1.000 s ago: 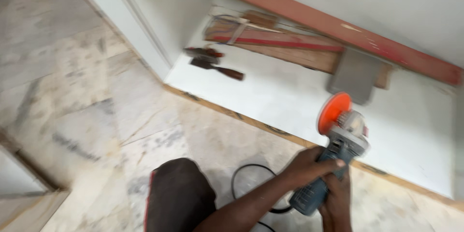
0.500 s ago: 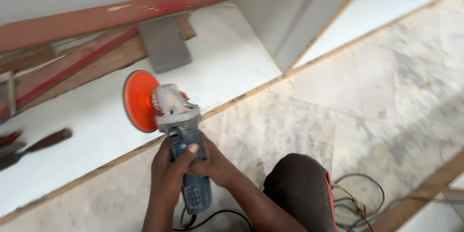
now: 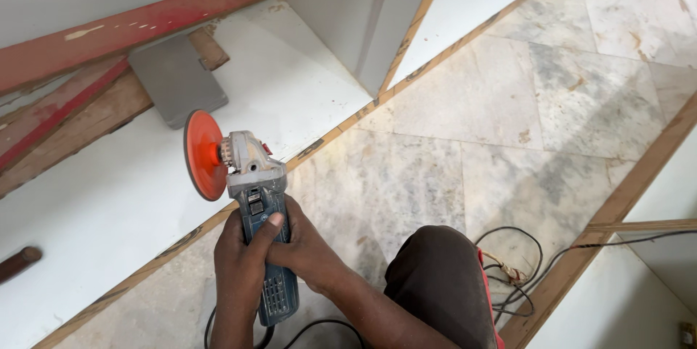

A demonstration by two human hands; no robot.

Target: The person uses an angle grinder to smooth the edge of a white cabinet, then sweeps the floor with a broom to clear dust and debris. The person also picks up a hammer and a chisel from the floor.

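no packages, signs or screens in view, only a small dark label plate (image 3: 256,202) on the top of the grinder body, rectangular, black on grey-blue, left of centre in the frame, lettering too small to tell

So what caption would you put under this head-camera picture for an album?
Both hands, left hand and right hand, grip a blue angle grinder with its orange disc above a white board.

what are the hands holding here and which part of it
Both hands, left hand and right hand, grip an angle grinder by its blue body, behind the grey head and the orange disc.
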